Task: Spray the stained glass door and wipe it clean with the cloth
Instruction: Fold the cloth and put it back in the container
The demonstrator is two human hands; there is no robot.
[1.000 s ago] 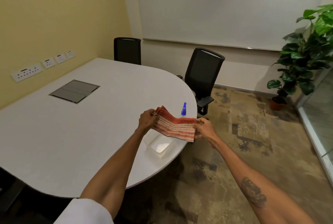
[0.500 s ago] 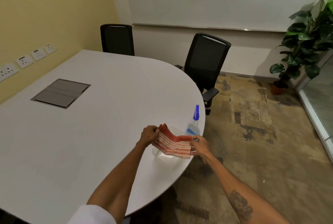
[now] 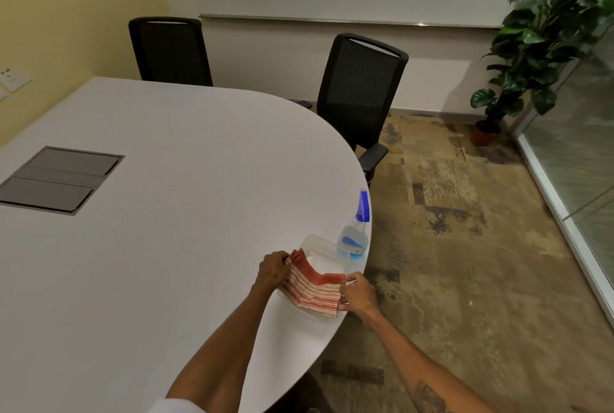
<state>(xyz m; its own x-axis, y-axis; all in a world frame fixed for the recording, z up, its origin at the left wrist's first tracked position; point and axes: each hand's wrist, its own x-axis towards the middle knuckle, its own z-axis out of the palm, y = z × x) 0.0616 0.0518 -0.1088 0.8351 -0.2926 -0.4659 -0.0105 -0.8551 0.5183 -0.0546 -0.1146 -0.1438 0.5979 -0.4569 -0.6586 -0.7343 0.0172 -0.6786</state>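
Both hands' fingers are pinching one cloth (image 3: 314, 291) over a tub (image 3: 315, 246), one bottle (image 3: 355, 233) beside, two chairs (image 3: 360, 90) behind.

The cloth (image 3: 314, 289), red-and-white striped and folded, is held stretched at its two ends just above the tabletop's (image 3: 166, 246) near rim. The spray bottle (image 3: 355, 234), clear with blue liquid low inside and a blue nozzle, is stood upright at the rim just beyond the cloth. The glass door (image 3: 578, 160) is seen at the far right, well apart, reflections on its pane.
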